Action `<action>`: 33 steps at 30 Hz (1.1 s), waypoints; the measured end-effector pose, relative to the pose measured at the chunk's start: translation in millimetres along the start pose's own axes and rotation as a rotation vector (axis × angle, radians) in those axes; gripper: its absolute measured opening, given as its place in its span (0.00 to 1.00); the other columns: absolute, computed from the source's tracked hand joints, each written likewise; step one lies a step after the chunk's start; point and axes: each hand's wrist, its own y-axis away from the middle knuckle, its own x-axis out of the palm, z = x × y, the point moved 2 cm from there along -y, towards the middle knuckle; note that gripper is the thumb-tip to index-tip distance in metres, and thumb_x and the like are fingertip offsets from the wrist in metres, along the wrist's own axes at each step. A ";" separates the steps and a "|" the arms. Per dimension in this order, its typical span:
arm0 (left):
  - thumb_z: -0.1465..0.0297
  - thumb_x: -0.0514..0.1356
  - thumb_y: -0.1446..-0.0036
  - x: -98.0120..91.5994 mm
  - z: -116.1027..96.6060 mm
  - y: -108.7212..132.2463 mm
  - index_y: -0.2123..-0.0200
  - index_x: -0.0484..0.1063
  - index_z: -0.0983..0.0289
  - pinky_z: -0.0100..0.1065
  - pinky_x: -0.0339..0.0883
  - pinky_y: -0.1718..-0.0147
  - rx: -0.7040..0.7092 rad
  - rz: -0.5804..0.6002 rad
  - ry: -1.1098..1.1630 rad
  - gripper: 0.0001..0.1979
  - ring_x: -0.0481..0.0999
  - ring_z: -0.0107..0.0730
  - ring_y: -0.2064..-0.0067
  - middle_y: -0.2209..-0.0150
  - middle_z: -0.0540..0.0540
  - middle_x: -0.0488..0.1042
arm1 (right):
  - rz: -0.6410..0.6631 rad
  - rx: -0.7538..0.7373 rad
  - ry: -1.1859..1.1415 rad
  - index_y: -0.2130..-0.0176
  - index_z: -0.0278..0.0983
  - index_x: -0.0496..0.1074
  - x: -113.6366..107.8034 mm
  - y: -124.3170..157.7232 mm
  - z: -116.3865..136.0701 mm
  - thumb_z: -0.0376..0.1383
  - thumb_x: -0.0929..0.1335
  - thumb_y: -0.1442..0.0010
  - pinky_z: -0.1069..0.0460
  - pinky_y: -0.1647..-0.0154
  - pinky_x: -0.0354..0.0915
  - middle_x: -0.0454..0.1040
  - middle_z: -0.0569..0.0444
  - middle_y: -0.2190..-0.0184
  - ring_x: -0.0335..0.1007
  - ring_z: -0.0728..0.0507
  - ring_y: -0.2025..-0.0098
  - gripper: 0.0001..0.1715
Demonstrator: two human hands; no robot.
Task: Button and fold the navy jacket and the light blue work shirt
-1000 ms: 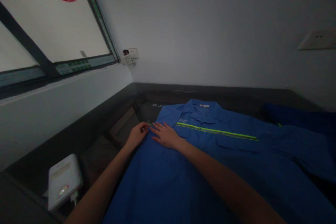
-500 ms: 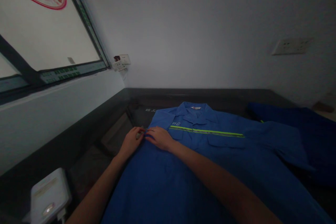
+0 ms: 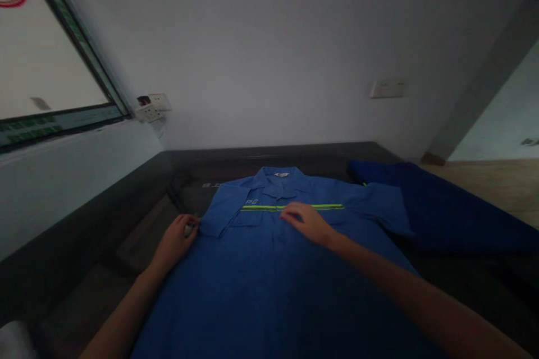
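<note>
Left hand pinching the sleeve hem of the blue work shirt, spread flat on the dark table; right hand open, palm down mid-chest. Best kept taut and pressed while smoothing outward.

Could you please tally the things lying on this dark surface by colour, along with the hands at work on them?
Blue shirt with yellow-green stripe: 1
Dark navy garment beside it: 1
Hands: 2, the left hand at the sleeve edge, the right hand flat on the chest
Total: 4
</note>
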 end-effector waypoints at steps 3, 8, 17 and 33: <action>0.62 0.53 0.48 -7.0 -7.8 -2.6 0.60 0.67 0.61 0.44 0.67 0.53 -0.002 -0.078 -0.023 0.14 0.73 0.44 0.56 0.58 0.59 0.71 | -0.144 0.213 0.005 0.65 0.36 0.76 -47.7 56.6 -40.1 0.38 0.62 0.38 0.48 0.54 0.64 0.77 0.48 0.63 0.72 0.42 0.60 0.15; 0.60 0.52 0.46 -12.2 -47.6 -16.2 0.59 0.70 0.58 0.45 0.65 0.49 0.091 -0.031 0.017 0.14 0.73 0.45 0.53 0.56 0.56 0.72 | -0.313 0.535 0.164 0.66 0.39 0.76 -121.5 136.6 -101.3 0.44 0.62 0.42 0.47 0.58 0.65 0.78 0.50 0.64 0.73 0.40 0.62 0.16; 0.71 0.53 0.44 51.9 -239.9 -75.7 0.55 0.69 0.59 0.41 0.60 0.44 0.502 0.178 0.205 0.14 0.68 0.39 0.48 0.52 0.56 0.70 | -0.289 0.997 0.352 0.65 0.39 0.64 -149.9 187.1 -126.7 0.54 0.59 0.39 0.51 0.77 0.60 0.71 0.57 0.84 0.70 0.43 0.82 0.22; 0.69 0.54 0.40 253.2 -529.4 -150.2 0.51 0.68 0.66 0.36 0.63 0.49 0.590 0.419 0.282 0.15 0.71 0.38 0.49 0.50 0.63 0.67 | -0.345 0.924 -0.012 0.65 0.40 0.57 -144.7 184.4 -125.0 0.36 0.67 0.43 0.57 0.81 0.60 0.69 0.65 0.82 0.67 0.51 0.85 0.12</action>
